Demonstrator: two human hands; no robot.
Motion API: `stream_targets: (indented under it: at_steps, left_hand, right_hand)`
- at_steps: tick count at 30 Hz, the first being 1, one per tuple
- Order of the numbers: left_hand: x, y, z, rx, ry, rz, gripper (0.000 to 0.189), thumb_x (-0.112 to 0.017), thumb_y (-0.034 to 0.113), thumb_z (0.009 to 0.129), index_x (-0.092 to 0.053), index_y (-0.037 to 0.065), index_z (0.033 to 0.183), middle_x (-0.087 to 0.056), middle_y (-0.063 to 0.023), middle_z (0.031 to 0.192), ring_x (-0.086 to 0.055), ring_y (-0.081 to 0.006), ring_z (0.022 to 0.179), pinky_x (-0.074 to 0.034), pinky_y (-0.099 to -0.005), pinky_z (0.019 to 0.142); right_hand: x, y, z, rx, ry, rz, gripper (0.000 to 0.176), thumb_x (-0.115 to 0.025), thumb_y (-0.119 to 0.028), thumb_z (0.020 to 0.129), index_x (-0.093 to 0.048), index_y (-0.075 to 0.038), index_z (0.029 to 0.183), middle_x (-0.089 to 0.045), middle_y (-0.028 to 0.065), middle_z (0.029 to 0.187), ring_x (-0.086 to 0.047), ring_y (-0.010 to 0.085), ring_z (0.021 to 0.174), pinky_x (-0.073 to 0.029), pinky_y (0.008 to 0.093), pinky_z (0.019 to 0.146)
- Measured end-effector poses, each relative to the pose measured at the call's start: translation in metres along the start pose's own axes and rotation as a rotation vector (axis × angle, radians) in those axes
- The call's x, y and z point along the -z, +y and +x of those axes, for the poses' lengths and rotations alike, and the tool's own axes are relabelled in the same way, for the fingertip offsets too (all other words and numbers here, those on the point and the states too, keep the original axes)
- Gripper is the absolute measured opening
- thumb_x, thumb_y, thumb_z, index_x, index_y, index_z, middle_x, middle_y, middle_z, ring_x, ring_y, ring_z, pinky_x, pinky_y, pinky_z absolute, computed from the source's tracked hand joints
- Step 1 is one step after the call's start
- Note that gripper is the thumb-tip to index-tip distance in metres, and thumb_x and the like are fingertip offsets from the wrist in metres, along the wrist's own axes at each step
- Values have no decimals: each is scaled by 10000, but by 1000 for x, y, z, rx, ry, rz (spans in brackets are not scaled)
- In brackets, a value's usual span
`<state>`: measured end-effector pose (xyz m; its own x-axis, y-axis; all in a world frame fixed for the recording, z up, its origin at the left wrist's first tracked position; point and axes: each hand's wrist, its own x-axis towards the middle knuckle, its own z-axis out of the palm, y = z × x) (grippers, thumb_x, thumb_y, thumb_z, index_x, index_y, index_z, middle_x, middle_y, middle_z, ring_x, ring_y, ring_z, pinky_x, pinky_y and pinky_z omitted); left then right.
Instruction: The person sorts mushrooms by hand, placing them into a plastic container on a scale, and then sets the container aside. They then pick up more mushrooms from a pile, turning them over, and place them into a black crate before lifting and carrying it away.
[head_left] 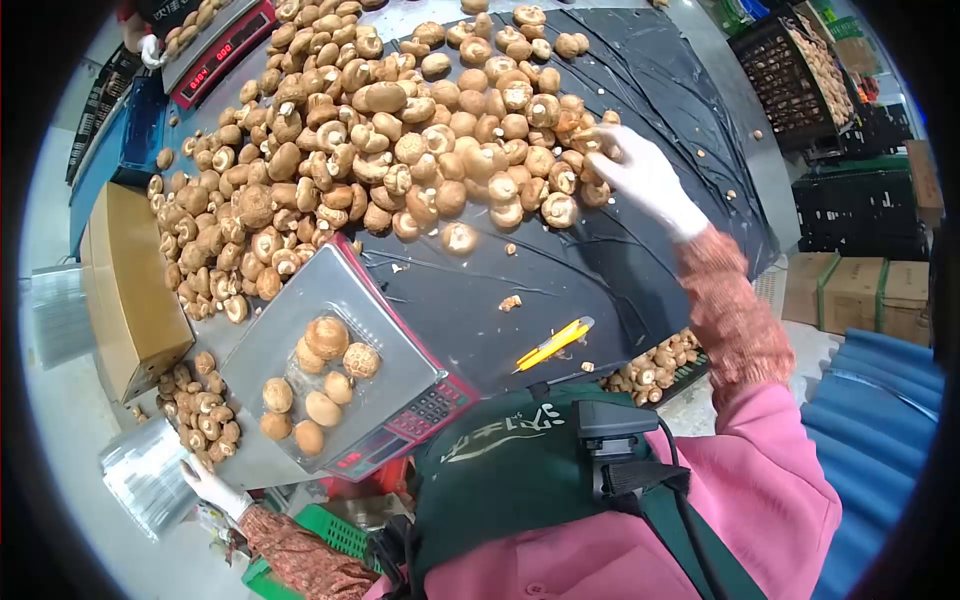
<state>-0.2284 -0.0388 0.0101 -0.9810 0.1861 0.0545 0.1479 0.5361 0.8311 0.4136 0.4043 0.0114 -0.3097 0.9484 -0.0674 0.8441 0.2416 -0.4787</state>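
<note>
My right hand (645, 182), in a white glove, reaches to the right edge of a large heap of brown mushrooms (255, 205). Its thumb and fingers are apart, touching mushrooms there. My left hand (213, 487), gloved too, is low at the left beside a stack of clear plastic trays (150, 478); its fingers look stretched out against the stack's edge. Between the hands, a digital scale (395, 350) bears a clear tray (335, 405) with several mushrooms in it. A yellow utility knife (552, 345) lies on the black-covered table (450, 290).
A cardboard box (135, 290) stands left of the heap. Another scale (220, 50) is at the top left, near a co-worker's gloved hand (151, 52). A crate of mushrooms (655, 368) sits below the table's front edge. Cartons (855, 295) and crates (860, 212) line the right.
</note>
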Motion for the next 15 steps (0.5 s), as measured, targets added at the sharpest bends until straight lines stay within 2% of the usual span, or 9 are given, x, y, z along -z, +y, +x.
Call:
stream_targets:
  at_steps: [3,4,6,8,10,12,13,14,15]
  left_hand:
    - [5,35,-15,-229,3,216,600,-555,263,1025,-353,-36,1505,-391,-195,1534,-450,-274,1362,-352,-385,1143]
    - [8,49,-24,-310,-3,311,583,-550,250,1029,-360,-27,1506,-397,-189,1533,-450,-273,1363,-346,-385,1147]
    - [7,73,-47,-333,6,175,527,-533,209,1037,-392,-11,1495,-434,-185,1503,-466,-262,1344,-340,-383,1142]
    - [3,97,-80,-376,4,103,503,-530,190,1037,-411,-22,1478,-503,-201,1436,-489,-256,1305,-345,-375,1124]
    - [-15,132,-129,-362,-77,58,480,-505,149,1034,-419,6,1484,-539,-195,1391,-506,-252,1283,-355,-394,1120]
    - [-56,173,-195,-400,-283,-37,422,-473,74,998,-509,-9,1411,-579,-170,1345,-578,-233,1189,-444,-370,1041]
    - [-76,188,-218,-444,-415,30,445,-525,19,932,-517,-45,1373,-601,-170,1256,-631,-235,1084,-497,-368,982]
    - [-97,180,-238,-264,-678,-227,407,-498,70,967,-534,-47,1355,-604,-183,1300,-616,-258,1152,-485,-381,1006]
    - [-121,200,-261,16,-972,-487,448,-586,10,926,-515,-52,1363,-620,-170,1257,-659,-248,1058,-519,-352,949]
  right_hand:
    - [-49,6,69,73,184,-25,552,-618,-446,907,-549,-69,1304,-604,189,1229,-628,351,1088,-503,436,920]
    - [-64,6,87,79,231,-73,486,-617,-394,901,-592,-53,1248,-631,200,1143,-630,358,1079,-503,436,920]
    - [-60,7,101,110,112,-14,419,-616,-335,892,-638,-41,1189,-654,212,1080,-634,362,1067,-508,424,921]
    - [-56,0,92,123,118,487,390,-661,-234,888,-642,-16,1210,-693,135,1102,-660,244,1045,-528,343,886]
    - [-28,-47,46,113,59,741,370,-661,-129,906,-614,-18,1255,-671,66,1096,-632,155,1041,-527,282,862]
    - [-22,-84,1,155,73,893,393,-642,-15,903,-589,-37,1292,-623,41,1161,-601,112,1032,-519,245,848]
    - [-25,-100,-20,242,121,901,401,-644,14,890,-589,-39,1283,-606,49,1199,-598,111,1028,-517,248,852]
    - [-30,-117,-41,327,165,916,412,-646,43,876,-588,-41,1275,-590,57,1237,-596,110,1025,-516,250,856]
    - [-31,-136,-63,359,147,912,412,-641,81,853,-591,-40,1245,-553,85,1287,-599,141,1038,-524,287,866]
